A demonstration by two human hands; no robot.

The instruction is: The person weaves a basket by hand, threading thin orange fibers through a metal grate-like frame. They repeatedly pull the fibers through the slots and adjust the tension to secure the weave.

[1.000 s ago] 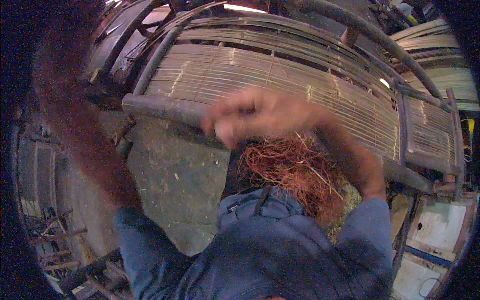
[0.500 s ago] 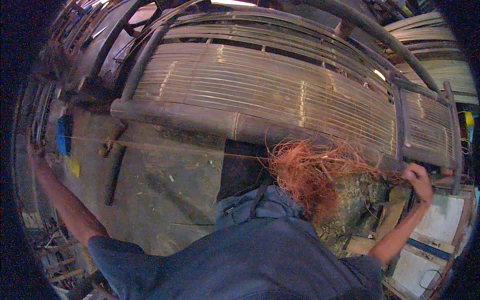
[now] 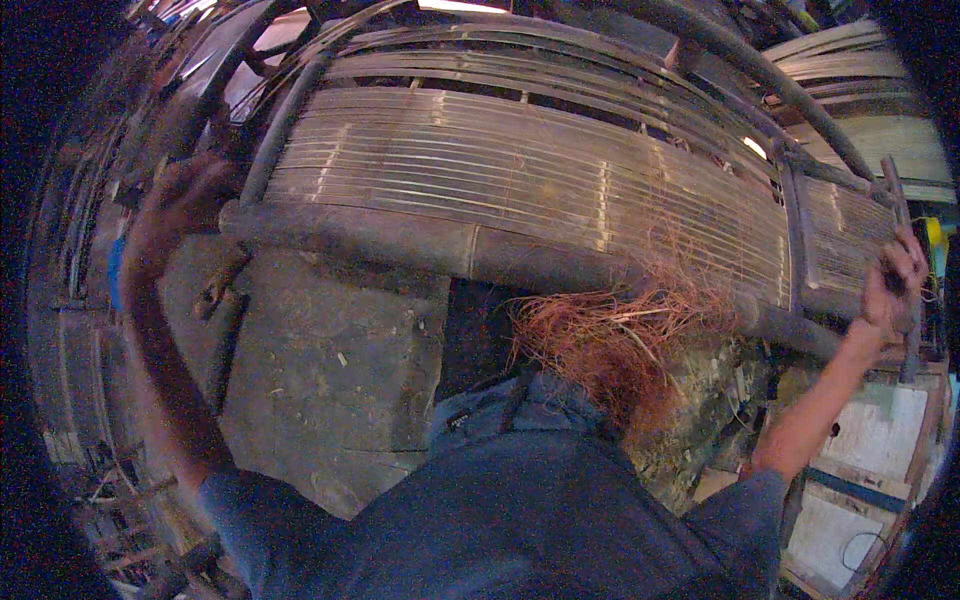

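Observation:
My left hand (image 3: 180, 215) is raised at the left end of a bamboo frame (image 3: 470, 255), beside its upright. Motion smears its fingers, so their grip is hidden. My right hand (image 3: 890, 285) is at the frame's far right, against a thin upright post (image 3: 908, 340). Its fingers are curled closed; whether they hold the post or a thin strand does not show. On my lap lies a tangled bundle of reddish-orange fibres (image 3: 600, 345), some ends reaching over the frame's front pole. Rows of long thin strips (image 3: 540, 165) run across the frame.
Beyond the frame, thick poles (image 3: 810, 100) slant across, with more pale strips (image 3: 850, 70) stacked at the upper right. White panels (image 3: 875, 430) in a wooden surround stand at my lower right. A blue object (image 3: 117, 275) is partly behind my left forearm.
My left hand has moved up and inward. My right hand has gone up and right to the post. The fibre strand stretched toward my left hand no longer shows, and the bundle has shifted.

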